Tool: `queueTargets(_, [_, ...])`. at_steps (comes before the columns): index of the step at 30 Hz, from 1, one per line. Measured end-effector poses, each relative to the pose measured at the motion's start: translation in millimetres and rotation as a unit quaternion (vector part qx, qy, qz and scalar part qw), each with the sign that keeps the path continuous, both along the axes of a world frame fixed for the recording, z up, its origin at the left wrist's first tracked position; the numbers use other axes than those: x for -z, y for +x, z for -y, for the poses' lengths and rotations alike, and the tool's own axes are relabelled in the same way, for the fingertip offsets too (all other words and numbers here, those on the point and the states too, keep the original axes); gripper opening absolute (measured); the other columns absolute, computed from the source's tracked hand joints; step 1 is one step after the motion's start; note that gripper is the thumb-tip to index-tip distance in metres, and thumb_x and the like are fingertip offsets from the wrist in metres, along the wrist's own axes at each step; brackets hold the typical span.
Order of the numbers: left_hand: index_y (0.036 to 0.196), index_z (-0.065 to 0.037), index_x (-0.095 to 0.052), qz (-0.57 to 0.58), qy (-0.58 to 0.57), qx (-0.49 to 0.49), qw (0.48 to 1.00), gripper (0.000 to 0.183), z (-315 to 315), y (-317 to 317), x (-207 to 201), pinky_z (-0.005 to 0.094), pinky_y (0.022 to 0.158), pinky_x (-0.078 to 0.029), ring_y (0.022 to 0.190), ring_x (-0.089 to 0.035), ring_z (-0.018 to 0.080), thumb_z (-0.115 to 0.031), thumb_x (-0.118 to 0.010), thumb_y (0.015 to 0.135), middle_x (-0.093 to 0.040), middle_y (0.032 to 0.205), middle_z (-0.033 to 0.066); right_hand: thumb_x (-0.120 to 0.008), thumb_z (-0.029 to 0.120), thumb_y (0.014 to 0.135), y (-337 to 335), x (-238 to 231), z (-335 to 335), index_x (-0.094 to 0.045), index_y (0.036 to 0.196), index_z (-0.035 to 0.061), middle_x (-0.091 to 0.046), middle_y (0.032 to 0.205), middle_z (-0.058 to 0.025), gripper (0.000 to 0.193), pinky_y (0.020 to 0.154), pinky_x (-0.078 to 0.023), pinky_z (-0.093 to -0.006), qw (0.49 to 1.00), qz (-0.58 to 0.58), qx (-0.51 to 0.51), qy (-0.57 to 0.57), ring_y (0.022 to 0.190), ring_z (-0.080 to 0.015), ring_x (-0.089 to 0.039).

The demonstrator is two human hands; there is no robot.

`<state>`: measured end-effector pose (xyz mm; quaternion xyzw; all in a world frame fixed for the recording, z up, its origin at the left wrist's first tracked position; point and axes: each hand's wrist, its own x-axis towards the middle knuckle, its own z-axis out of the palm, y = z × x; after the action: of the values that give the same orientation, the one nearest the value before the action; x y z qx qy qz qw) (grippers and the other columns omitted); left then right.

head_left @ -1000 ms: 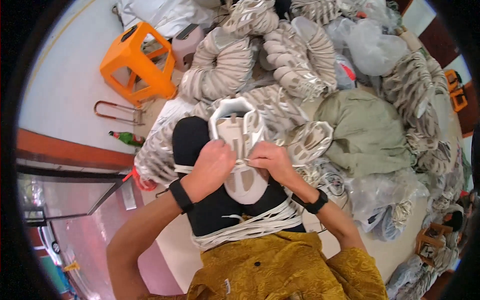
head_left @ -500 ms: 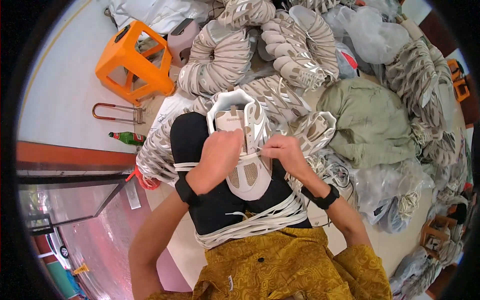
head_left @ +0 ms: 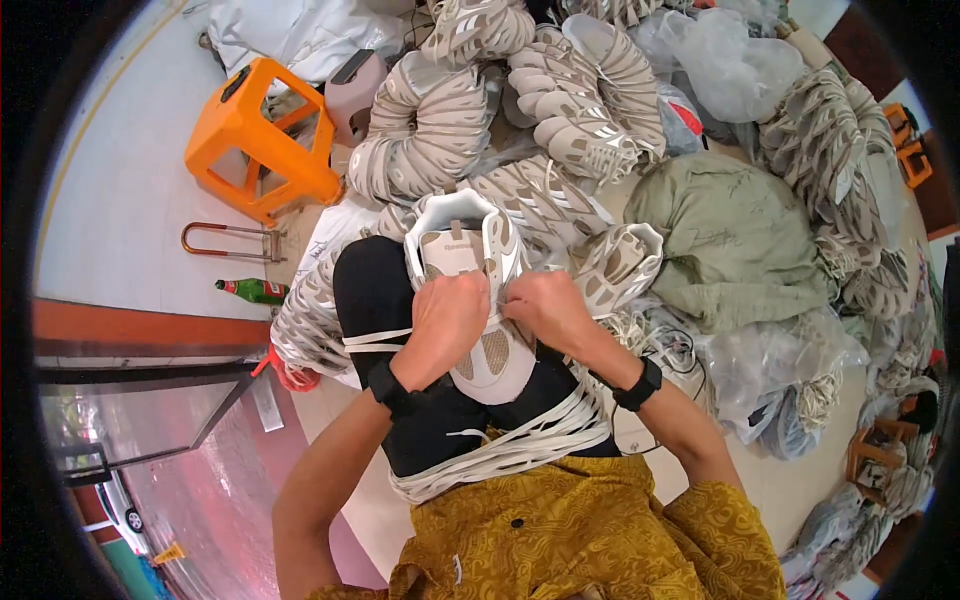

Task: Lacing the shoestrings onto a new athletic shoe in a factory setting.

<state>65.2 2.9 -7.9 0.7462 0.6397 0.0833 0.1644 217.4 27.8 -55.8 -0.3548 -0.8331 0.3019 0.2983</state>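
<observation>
Trailing strand [head_left: 375, 341]: seen across the left black-clad knee [head_left: 365, 285]; best kept clear of the work.
Left hand [head_left: 450, 312]: curled over the left side of the shoe [head_left: 495, 375]; its fingertips are hidden, so what is held cannot be told. The side should be steadied without being crushed.
Shoe position: held up between the hands above the lap, toe near, opening far; the tongue [head_left: 445, 255] is best kept centred.
Lace bundle [head_left: 510, 460]: draped across the near lap; snagging should be avoided.
Right hand [head_left: 545, 310]: closed narrow at the shoe's right side, seemingly pinching a lace [head_left: 495, 320]; an even, untwisted pull is advised.
</observation>
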Motion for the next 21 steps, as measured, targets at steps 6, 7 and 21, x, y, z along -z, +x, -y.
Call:
queueTargets(6, [0.076,-0.004,-0.058,0.069,0.028,-0.005,0.997,0.01,5,2,6,0.0422,0.059,-0.045,0.064,-0.057,0.0345,-0.011,-0.052,0.074,-0.057,0.066,0.0177,-0.056,0.012,0.064,-9,-1,3,-0.055,0.058,-0.0006,-0.055,0.06,-0.0159,0.014,0.043,-0.046,-0.0401,0.98,0.078,-0.002,0.185,0.051,-0.0307,-0.058])
queueTargets(7, [0.074,-0.004,-0.058,0.09,0.003,-0.006,0.996,0.01,4,0,5,0.0416,0.059,-0.045,0.065,-0.057,0.0345,-0.011,-0.051,0.074,-0.057,0.066,0.0172,-0.057,0.013,0.065,-7,2,2,-0.056,0.06,0.0008,-0.056,0.061,-0.0149,0.013,0.047,-0.046,-0.0396,0.986,0.066,0.015,0.151,0.053,-0.0307,-0.058])
queueTargets(21, [0.069,-0.003,-0.059,-0.032,-0.051,0.123,0.991,0.014,-13,-4,8,0.0421,0.057,-0.046,0.062,-0.058,0.0337,-0.012,-0.05,0.073,-0.057,0.062,0.0183,-0.064,0.011,0.063,5,-13,-12,-0.058,0.085,0.0053,-0.058,0.077,-0.0103,0.024,0.061,-0.045,-0.0359,0.999,-0.05,-0.015,0.005,0.074,-0.0266,-0.057])
